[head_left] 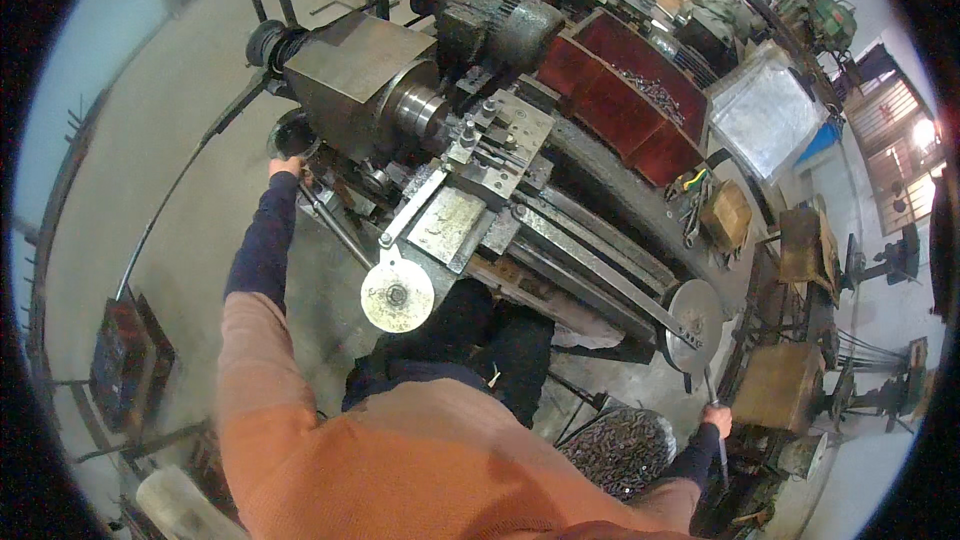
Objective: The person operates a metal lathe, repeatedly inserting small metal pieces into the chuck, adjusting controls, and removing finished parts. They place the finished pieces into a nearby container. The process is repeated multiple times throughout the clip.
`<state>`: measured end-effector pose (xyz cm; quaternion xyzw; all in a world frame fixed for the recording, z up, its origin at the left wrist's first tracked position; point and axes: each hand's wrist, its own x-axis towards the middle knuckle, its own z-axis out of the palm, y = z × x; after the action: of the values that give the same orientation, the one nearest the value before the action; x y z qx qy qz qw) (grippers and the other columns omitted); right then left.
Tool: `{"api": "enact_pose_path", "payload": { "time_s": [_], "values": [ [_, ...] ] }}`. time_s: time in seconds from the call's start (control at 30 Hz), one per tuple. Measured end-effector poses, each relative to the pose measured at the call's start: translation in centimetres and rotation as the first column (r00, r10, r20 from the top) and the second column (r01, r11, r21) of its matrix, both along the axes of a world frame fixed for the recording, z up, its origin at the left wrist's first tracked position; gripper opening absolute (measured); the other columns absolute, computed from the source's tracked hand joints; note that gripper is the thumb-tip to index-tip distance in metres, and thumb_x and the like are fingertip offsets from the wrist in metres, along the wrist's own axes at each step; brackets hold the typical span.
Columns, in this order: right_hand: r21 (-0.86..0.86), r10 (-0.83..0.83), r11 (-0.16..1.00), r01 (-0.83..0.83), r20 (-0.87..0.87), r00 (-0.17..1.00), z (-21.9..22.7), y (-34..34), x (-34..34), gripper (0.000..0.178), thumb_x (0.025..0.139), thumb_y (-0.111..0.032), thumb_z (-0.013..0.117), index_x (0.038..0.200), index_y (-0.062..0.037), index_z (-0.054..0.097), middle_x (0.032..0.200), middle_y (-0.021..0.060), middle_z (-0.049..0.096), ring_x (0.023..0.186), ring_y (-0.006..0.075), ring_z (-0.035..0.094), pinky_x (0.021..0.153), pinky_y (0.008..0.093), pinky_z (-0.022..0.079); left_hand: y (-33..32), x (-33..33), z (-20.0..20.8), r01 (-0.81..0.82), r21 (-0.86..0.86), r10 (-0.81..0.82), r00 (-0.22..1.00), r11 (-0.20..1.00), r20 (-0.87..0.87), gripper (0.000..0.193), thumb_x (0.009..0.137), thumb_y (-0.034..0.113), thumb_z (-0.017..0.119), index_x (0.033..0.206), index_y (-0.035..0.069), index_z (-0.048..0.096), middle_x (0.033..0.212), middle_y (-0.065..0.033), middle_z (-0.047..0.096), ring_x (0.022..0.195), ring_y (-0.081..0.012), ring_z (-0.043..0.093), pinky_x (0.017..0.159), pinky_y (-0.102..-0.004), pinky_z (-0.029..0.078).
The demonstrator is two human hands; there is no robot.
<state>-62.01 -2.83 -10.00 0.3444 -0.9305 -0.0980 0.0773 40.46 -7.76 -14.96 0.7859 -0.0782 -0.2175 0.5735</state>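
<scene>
At the left end of a metal lathe (360, 65), my left hand (286, 167) is at the lower edge of a dark round part (293, 136); its fingers are too small and hidden to make out. My right hand (717, 420) is wrapped round a metal lever (723, 455) that slopes down from a grey disc (694, 325) at the lathe's right end. Between my arms, a bright cylindrical chuck (418, 110) faces the tool slide (495, 145). A pale round plate (397, 295) on a flat bar juts toward me.
Behind the slide stands a red-brown tray (620, 145) with small metal parts. An electric motor (500, 25) sits at the back. A container heaped with small dark metal pieces (620, 450) is by my right forearm. A wooden block (726, 215) and pliers (692, 220) lie on the right.
</scene>
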Motion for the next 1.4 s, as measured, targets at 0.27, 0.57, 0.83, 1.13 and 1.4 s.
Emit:
{"api": "enact_pose_path", "payload": {
  "time_s": [0.27, 0.57, 0.83, 1.13, 1.4],
  "values": [
    [0.022, -0.053, 0.998, 0.051, 0.073, 0.996, 1.1, 1.2, 3.3, 0.039, 0.066, -0.034, 0.060, 0.089, -0.0029, 0.063, 0.095, 0.0189, 0.061, 0.091, 0.0329, 0.059, 0.078, 0.0408, 0.046, 7.0, 5.1, -3.9, 0.068, -0.004, -0.066, 0.980, 0.998, 0.188, 0.039, 0.066, 0.005, 0.056, 0.100, -0.007, 0.040, 0.068, -0.0158, 0.056, 0.053, -0.0257, 0.057, 0.046, -0.0390, 0.049],
    [0.008, -0.143, 0.990, 0.143, 0.008, 0.990, -0.3, 6.4, 6.7, 0.039, 0.067, -0.035, 0.063, 0.093, -0.0065, 0.063, 0.094, 0.0160, 0.063, 0.084, 0.0307, 0.061, 0.073, 0.0407, 0.048, 21.1, -2.0, -0.4, -0.384, -0.138, 0.391, 0.920, 0.913, 0.023, 0.028, 0.069, 0.000, 0.052, 0.095, -0.002, 0.041, 0.070, -0.0162, 0.055, 0.053, -0.0249, 0.055, 0.043, -0.0364, 0.046],
    [0.066, -0.278, 0.960, 0.270, 0.175, 0.945, 2.1, 7.2, 14.5, 0.044, 0.068, -0.033, 0.056, 0.097, -0.0005, 0.059, 0.103, 0.0198, 0.058, 0.098, 0.0352, 0.054, 0.082, 0.0418, 0.043, 21.2, -1.5, -2.0, -0.354, -0.286, 0.397, 0.912, 0.890, 0.105, 0.015, 0.074, -0.001, 0.048, 0.085, -0.004, 0.039, 0.066, -0.0178, 0.052, 0.050, -0.0279, 0.055, 0.047, -0.0438, 0.052],
    [0.063, -0.271, 0.963, 0.264, 0.213, 0.939, 1.6, 7.7, 14.0, 0.047, 0.067, -0.032, 0.058, 0.103, -0.0026, 0.057, 0.105, 0.0187, 0.058, 0.098, 0.0341, 0.055, 0.084, 0.0420, 0.041, 18.8, -2.5, 0.3, -0.349, -0.241, 0.374, 0.925, 0.905, 0.066, 0.027, 0.066, -0.007, 0.044, 0.092, -0.009, 0.038, 0.066, -0.0206, 0.051, 0.050, -0.0284, 0.056, 0.045, -0.0406, 0.053],
    [-0.090, 0.007, 0.996, 0.007, 0.155, 0.988, 2.4, 4.4, 13.0, 0.043, 0.066, -0.037, 0.062, 0.101, -0.0119, 0.061, 0.094, 0.0158, 0.062, 0.088, 0.0354, 0.057, 0.076, 0.0450, 0.044, 21.4, -1.9, 0.0, -0.318, -0.056, 0.323, 0.930, 0.947, 0.179, 0.021, 0.072, 0.000, 0.048, 0.090, -0.004, 0.038, 0.068, -0.0188, 0.052, 0.050, -0.0293, 0.057, 0.043, -0.0396, 0.052]
  ]
}}
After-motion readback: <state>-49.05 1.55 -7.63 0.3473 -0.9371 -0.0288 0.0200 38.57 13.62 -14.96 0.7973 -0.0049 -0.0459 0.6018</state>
